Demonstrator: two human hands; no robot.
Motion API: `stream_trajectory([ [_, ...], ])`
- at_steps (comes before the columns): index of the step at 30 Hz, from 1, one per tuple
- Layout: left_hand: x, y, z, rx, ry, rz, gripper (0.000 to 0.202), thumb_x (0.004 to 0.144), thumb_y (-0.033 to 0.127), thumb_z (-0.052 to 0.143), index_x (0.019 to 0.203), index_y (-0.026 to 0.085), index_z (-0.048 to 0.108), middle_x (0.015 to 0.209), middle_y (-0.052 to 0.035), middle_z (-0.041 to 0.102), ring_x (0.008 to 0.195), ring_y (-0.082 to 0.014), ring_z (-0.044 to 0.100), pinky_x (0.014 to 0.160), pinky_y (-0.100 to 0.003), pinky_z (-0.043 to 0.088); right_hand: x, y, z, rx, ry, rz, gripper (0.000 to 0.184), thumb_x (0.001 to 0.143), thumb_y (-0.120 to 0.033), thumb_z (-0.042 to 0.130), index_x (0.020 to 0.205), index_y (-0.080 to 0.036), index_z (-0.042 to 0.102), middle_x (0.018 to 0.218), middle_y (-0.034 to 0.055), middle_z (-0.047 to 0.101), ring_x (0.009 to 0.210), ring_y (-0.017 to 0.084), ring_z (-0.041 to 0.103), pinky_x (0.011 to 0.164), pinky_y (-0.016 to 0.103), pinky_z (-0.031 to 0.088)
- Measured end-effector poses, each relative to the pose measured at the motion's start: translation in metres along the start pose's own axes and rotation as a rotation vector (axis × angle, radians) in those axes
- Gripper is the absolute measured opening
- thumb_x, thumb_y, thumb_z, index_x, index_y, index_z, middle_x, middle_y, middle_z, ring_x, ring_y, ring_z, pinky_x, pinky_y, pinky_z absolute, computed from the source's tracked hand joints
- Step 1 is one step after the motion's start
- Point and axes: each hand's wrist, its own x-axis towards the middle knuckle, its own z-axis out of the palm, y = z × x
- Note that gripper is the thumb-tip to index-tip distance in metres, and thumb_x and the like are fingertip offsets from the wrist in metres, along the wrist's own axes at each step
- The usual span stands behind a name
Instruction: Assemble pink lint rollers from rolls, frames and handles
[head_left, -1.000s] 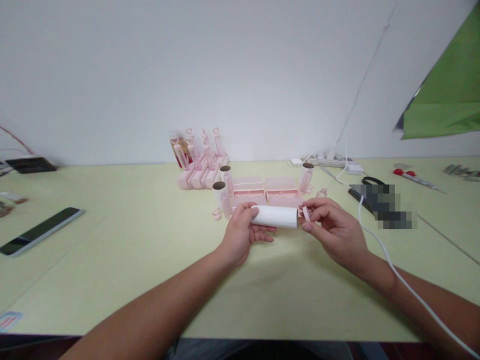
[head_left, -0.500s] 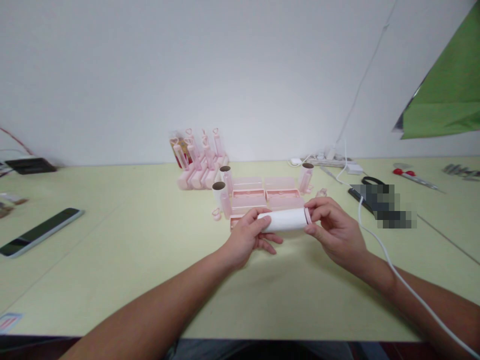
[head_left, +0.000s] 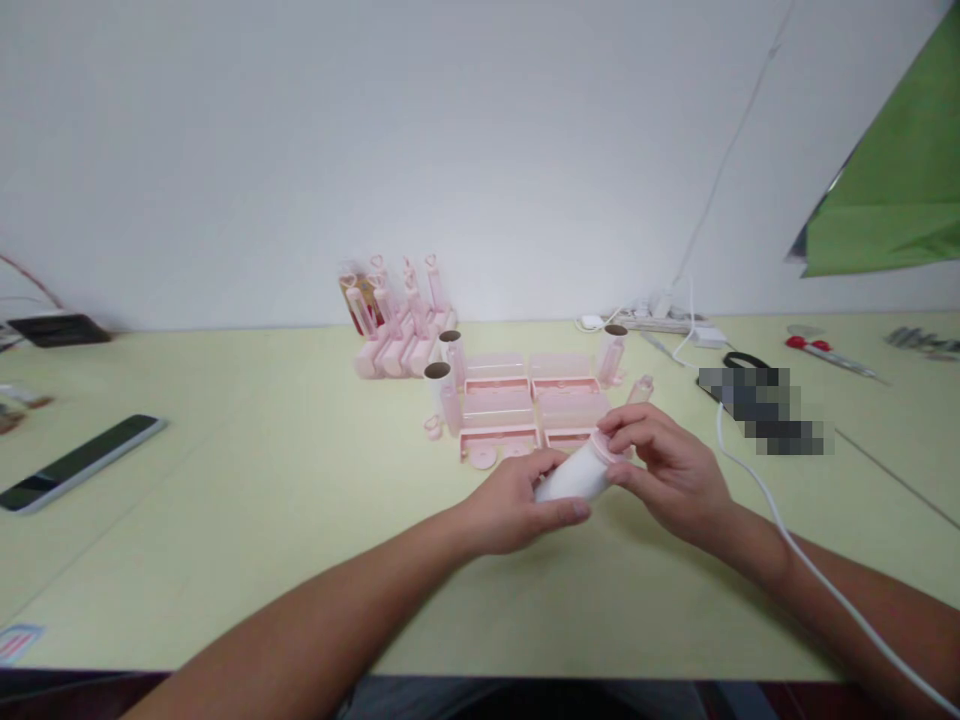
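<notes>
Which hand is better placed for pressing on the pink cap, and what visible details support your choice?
Likely the right hand: it touches the pink cap, while the left hand is occupied gripping the white roll.

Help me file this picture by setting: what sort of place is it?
Likely an indoor workspace, perhaps a small workshop or home; I can't tell which. A yellow-green table by a plain wall holds several matching pink cases and what looks like a power strip.
</notes>
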Motion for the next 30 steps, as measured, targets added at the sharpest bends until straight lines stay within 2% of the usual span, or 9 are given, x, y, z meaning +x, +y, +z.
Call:
stream_trajectory([
  [6, 0.0014, -0.0027, -0.0023, -0.056, 0.005, 0.046, 0.054, 0.083, 0.046, 0.067, 0.125, 0.013, 0.058, 0.108, -0.0078, 0.063, 0.088, -0.0175, 0.055, 0.079, -0.027, 0.043, 0.0027, -0.0006, 0.0004, 0.037, 0.034, 0.033, 0.012, 0.085, -0.02, 0.069, 0.095, -0.025, 0.063, 0.104, 0.0077, 0.062, 0.096, 0.023, 0.06, 0.083, 0.04, 0.048],
  [24, 0.001, -0.0036, -0.002, -0.004, 0.019, 0.037, 0.055, 0.08, 0.047, 0.07, 0.123, 0.015, 0.058, 0.107, -0.0074, 0.063, 0.09, -0.0189, 0.055, 0.078, -0.027, 0.042, 0.0026, 0.0007, -0.0004, 0.006, 0.002, 0.041, 0.012, 0.084, -0.026, 0.071, 0.095, -0.025, 0.066, 0.105, 0.0089, 0.064, 0.097, 0.024, 0.062, 0.083, 0.04, 0.05],
  [30, 0.0022, -0.0043, -0.0026, -0.087, 0.018, 0.017, 0.057, 0.081, 0.049, 0.068, 0.124, 0.014, 0.055, 0.099, -0.0062, 0.06, 0.08, -0.0155, 0.052, 0.071, -0.025, 0.041, 0.0008, 0.0045, -0.0025, -0.01, 0.024, 0.012, 0.028, 0.079, -0.033, 0.076, 0.104, -0.025, 0.065, 0.114, 0.0111, 0.06, 0.109, 0.029, 0.057, 0.09, 0.045, 0.049],
])
